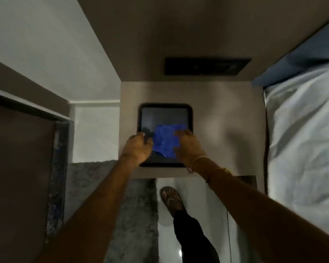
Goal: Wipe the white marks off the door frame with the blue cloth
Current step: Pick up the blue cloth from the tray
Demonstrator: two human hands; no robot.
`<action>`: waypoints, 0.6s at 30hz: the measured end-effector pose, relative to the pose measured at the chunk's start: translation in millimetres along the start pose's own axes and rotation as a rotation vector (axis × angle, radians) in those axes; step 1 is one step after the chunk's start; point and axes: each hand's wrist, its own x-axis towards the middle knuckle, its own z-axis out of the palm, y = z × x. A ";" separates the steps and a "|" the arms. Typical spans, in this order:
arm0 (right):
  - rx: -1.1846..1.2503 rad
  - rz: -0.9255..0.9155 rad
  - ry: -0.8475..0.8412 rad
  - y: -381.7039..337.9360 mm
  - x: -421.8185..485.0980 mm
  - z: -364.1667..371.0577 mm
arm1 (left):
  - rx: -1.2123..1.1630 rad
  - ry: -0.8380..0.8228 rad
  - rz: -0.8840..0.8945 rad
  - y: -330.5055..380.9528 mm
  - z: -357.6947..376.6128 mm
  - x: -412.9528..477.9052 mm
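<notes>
1. Looking down through the head camera, I see both hands over a dark tray (190, 118) that sits on a small bedside table (226, 130). The blue cloth (164, 138) lies crumpled in the tray's near half, directly between the two hands.
2. My right hand (188, 147) is the nearer one: its fingers are spread and rest on the cloth's right edge. I cannot tell whether they have pinched it yet — it reads as a loose touch, not a firm hold.
3. My left hand (138, 149) is curled at the tray's near-left rim, just beside the cloth's left edge; it appears to steady the tray.
4. The tray holds the cloth and nothing else I can make out.
5. The door frame (60, 168) stands well off to the left of the left hand — the cloth must travel that way once lifted.
</notes>
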 end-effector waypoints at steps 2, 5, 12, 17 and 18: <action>0.014 -0.007 0.009 8.5 16.5 16.6 | -0.023 -0.001 -0.016 -2.7 14.0 22.3; -0.029 0.000 -0.053 20.0 25.2 37.7 | -0.065 -0.058 -0.018 -5.6 35.1 41.0; 0.004 -0.009 -0.036 41.2 26.7 65.8 | -0.187 0.008 -0.083 -6.6 70.4 62.3; 0.054 -0.030 -0.061 45.6 25.0 68.4 | -0.349 0.005 -0.197 -0.8 77.0 63.2; 0.071 -0.026 -0.066 45.4 24.7 68.3 | -0.386 0.001 -0.216 1.2 77.3 62.6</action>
